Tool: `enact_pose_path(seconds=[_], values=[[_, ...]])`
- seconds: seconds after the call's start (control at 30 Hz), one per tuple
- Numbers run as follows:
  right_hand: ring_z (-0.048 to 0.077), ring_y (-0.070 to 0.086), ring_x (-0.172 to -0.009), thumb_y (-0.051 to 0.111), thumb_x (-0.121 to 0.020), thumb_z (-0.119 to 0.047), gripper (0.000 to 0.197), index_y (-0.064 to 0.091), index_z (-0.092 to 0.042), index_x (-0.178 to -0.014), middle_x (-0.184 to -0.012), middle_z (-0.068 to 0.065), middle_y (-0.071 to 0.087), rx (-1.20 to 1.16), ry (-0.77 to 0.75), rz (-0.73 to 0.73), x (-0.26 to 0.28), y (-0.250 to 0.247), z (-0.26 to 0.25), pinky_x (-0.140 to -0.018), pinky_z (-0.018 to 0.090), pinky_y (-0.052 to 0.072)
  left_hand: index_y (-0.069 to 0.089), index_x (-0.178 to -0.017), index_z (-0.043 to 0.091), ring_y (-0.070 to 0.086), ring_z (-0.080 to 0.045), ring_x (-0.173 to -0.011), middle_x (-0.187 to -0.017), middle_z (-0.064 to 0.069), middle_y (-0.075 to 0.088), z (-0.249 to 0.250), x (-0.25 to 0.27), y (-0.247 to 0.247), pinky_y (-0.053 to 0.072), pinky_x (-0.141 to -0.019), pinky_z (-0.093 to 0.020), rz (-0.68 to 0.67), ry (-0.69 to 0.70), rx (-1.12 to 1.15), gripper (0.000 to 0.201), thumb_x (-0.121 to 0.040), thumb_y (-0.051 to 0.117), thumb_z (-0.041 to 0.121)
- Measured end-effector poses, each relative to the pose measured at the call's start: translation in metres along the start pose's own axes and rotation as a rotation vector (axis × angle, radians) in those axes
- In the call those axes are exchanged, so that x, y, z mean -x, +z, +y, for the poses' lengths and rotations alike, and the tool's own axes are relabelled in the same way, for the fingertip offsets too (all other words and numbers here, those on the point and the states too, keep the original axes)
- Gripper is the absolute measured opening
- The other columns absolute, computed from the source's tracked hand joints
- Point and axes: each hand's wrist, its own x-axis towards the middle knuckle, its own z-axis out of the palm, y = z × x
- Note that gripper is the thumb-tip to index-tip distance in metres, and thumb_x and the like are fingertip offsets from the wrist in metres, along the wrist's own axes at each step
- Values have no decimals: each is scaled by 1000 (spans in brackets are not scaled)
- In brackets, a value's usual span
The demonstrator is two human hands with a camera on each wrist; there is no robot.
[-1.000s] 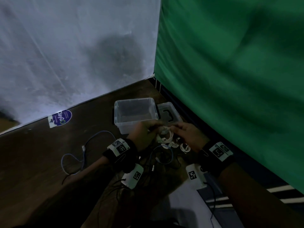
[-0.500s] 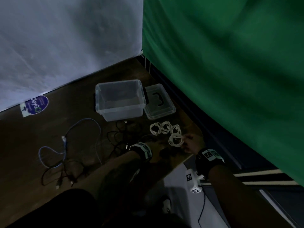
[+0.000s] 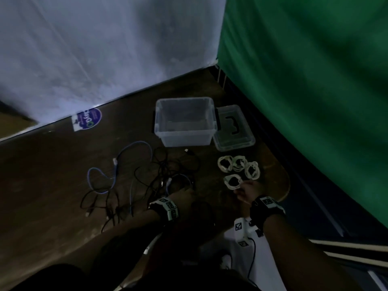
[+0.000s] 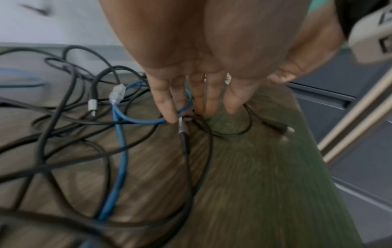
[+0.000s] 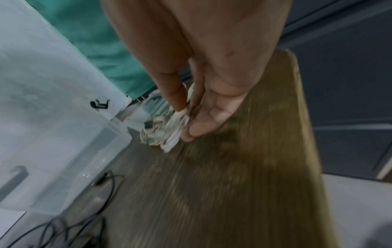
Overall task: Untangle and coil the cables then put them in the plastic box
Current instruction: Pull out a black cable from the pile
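A white coiled cable (image 3: 232, 181) is pinched by the fingers (image 5: 176, 95) of the right hand (image 3: 247, 191) on the table (image 3: 52, 175), near the plastic box (image 3: 183, 120); three more coils (image 3: 239, 165) lie beside it. The tangled black and blue cables (image 4: 118, 120) are touched by the straight, spread fingers (image 4: 167, 102) of the left hand (image 3: 184, 196).

We see a dark wooden table (image 3: 52, 185) with a rounded right front corner. Near its far right corner stands the clear plastic box (image 3: 184, 122), its lid (image 3: 234, 128) just beside it toward the right edge. Four white cable coils (image 3: 239, 171) lie near the right edge. Black cables (image 3: 168, 171) and a blue cable (image 3: 123, 164) sprawl tangled mid-table. A purple sticker (image 3: 89, 120) lies at the far edge.
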Motion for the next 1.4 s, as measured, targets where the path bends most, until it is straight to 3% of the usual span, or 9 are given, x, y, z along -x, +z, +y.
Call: enact_pose_path(seconds=[0.13, 0.4, 0.53, 0.73, 0.9, 1.07, 1.2, 1.33, 1.4], values=[[31, 58, -94, 50, -97, 1, 22, 53, -3, -119, -107, 18, 58, 51, -33, 37, -5, 12, 5, -78, 41, 48, 60, -124, 15, 44, -35, -122, -132, -10, 51, -19, 20, 3, 33, -105, -49, 9, 0, 73, 36, -93, 53, 32], [22, 56, -97, 61, -93, -13, 23, 62, -12, -116, -108, 7, 62, 553, -427, 167, 35, 10, 9, -80, 32, 43, 70, -103, 10, 61, -30, -103, -111, -14, 65, -68, 62, -22, 48, -95, -38, 553, -39, 634, 24, -85, 57, 18], [21, 58, -109, 65, -89, -10, 33, 61, -13, -122, -124, 8, 59, 639, -748, -12, 64, 49, 8, -89, 27, 43, 72, -89, 15, 62, -15, -80, -87, -2, 69, -94, 84, -35, 53, -80, -36, 653, -245, 814, 13, -81, 65, 8], [11, 46, -127, 67, -90, -18, 55, 48, -15, -141, -139, -3, 49, 621, -962, -466, 116, 128, -32, -106, 29, 39, 57, -68, 2, 54, -17, -51, -59, -8, 57, -72, 102, -78, 46, -51, -24, 637, -40, 1637, 22, -89, 54, -4], [13, 66, -93, 57, -97, -11, 21, 65, -8, -116, -102, 2, 69, 491, -787, -622, 148, 155, -65, -88, 29, 53, 59, -75, 5, 49, -17, -50, -62, -9, 55, -67, 120, -110, 42, -46, -23, 586, 127, 1837, 2, -74, 58, 7], [8, 67, -72, 57, -98, -17, 9, 66, -18, -97, -77, -5, 69, 362, -832, -507, 164, 137, -98, -73, 24, 54, 62, -109, 6, 62, -22, -71, -94, -9, 67, -79, 122, -107, 52, -57, -27, 631, 66, 2006, 30, -83, 62, 22], [25, 68, -78, 54, -99, -14, 19, 68, -19, -88, -71, 0, 69, 214, -843, -494, 170, 126, -121, -73, 38, 56, 59, -120, 4, 59, -22, -88, -105, -11, 65, -84, 100, -60, 53, -70, -29, 610, -159, 1276, 31, -91, 52, 1], [21, 69, -77, 51, -101, -15, 17, 67, -14, -93, -72, 2, 67, 186, -877, -455, 176, 120, -135, -72, 38, 57, 57, -122, 12, 54, -17, -97, -107, 1, 56, -69, 83, -13, 41, -81, -26, 358, -245, 822, 46, -85, 68, 38], [19, 68, -75, 52, -100, -14, 16, 66, -11, -96, -73, 3, 66, 178, -879, -444, 174, 119, -136, -70, 36, 56, 59, -119, 19, 58, -17, -100, -106, 5, 58, -69, 76, 0, 41, -79, -22, 306, -298, 710, 42, -82, 71, 35]])
